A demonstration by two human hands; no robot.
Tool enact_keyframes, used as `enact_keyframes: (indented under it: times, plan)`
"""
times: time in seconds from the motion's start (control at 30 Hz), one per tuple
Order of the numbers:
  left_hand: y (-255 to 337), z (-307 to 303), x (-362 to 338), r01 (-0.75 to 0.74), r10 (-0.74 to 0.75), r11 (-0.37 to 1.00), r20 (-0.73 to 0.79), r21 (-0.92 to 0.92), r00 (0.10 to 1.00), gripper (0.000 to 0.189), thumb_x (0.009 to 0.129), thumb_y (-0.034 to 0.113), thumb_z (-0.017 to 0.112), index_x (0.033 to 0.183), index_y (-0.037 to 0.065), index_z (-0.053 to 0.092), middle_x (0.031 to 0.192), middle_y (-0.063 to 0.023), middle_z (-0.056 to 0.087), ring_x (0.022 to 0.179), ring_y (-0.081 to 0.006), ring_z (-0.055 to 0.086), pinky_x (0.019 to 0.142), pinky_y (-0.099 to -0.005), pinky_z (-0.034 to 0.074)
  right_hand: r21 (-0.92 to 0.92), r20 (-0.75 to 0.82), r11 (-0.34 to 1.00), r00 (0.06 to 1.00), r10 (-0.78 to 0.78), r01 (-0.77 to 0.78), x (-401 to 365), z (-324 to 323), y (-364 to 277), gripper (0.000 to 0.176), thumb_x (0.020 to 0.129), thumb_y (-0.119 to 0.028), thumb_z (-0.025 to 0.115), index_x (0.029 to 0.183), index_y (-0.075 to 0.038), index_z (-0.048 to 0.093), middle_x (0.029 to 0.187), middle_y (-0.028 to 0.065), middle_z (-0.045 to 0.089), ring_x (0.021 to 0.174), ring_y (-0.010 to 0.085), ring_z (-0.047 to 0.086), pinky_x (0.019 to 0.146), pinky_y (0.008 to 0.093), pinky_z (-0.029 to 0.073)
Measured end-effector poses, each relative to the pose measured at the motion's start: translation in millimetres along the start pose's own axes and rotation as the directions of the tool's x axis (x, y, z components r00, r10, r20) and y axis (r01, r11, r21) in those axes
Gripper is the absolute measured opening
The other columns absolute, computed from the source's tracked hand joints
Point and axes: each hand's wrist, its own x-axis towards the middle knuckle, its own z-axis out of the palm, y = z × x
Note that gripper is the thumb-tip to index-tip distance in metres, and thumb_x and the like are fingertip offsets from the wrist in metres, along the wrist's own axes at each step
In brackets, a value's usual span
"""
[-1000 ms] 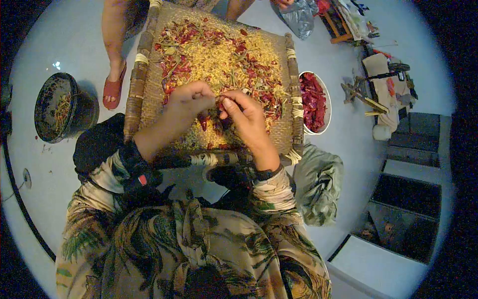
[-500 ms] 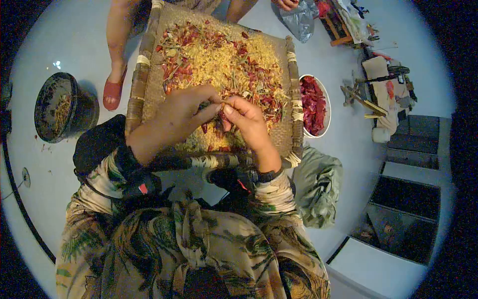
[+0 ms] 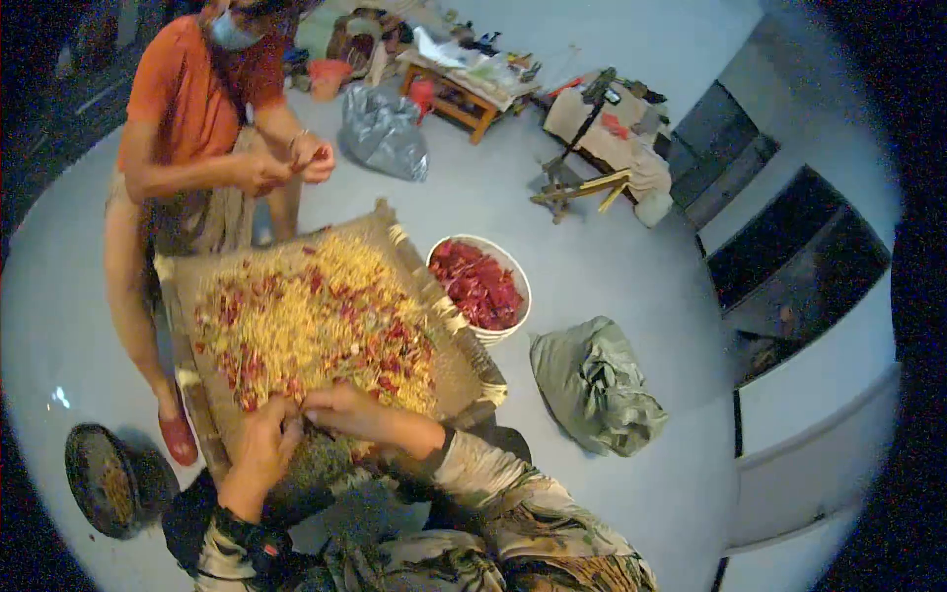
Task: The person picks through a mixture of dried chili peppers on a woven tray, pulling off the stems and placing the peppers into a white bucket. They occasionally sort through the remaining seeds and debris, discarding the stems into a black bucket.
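My left hand (image 3: 264,442) and my right hand (image 3: 353,410) meet above the near part of a woven tray (image 3: 457,367). The fingers of both are closed in a pinch, thumbs and fingertips close together. Whatever they pinch is too small and blurred to make out. Spread over the tray under and beyond them are yellow seeds (image 3: 296,331) mixed with red dried chili pieces (image 3: 390,340) and bits of stem. Right of the tray, a white bucket (image 3: 526,301) holds dark red dried chilies (image 3: 478,284).
Across the tray stands a person in an orange shirt (image 3: 187,89), hands together. A black bucket (image 3: 94,493) is at the lower left. A green sack (image 3: 597,395) lies on the floor at right. Behind are a grey plastic bag (image 3: 385,133), a low wooden table (image 3: 449,104) and a folding stool (image 3: 582,192).
My view has swung up and to the right, so the other person's upper body now shows. My hands stay pinched together and appear nearer the tray's front edge.
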Motion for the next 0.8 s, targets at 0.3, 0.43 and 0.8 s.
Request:
enact_keyframes:
  times: [0.3,0.43,0.8]
  plan:
    - [-16,24,-1,0.33,-0.339,0.616,0.137,-0.715,0.931,0.008,0.081,0.009,0.052,0.074,0.005,0.051,0.061,0.0028,0.047,0.05,-0.0055,0.04,0.044,-0.0232,0.032,-0.199,0.021,0.966,0.986,-0.164,0.165,2,-12,-25,0.023,0.09,-0.023,0.048,0.083,-0.002,0.054,0.071,0.0138,0.052,0.067,0.0286,0.054,0.062,0.0383,0.042]
    - [-7,19,2,0.425,-0.413,0.413,0.25,-0.805,0.876,0.006,0.08,0.007,0.051,0.075,0.006,0.052,0.058,0.0022,0.045,0.043,-0.0066,0.035,0.039,-0.0221,0.029,-0.18,0.042,0.969,0.986,-0.164,0.169,1,-13,-12,0.018,0.089,-0.018,0.051,0.089,-0.001,0.057,0.076,0.0141,0.055,0.071,0.0287,0.056,0.064,0.0374,0.043]
    - [-17,28,-7,0.399,-0.479,-0.181,0.435,-0.899,0.762,0.009,0.086,0.017,0.052,0.081,0.014,0.045,0.064,0.0065,0.035,0.049,-0.0044,0.032,0.043,-0.0189,0.026,0.344,0.008,0.908,0.968,0.25,-0.238,6,-4,-30,0.015,0.089,-0.017,0.055,0.097,-0.005,0.061,0.084,0.0051,0.06,0.074,0.0107,0.055,0.067,0.0253,0.046]
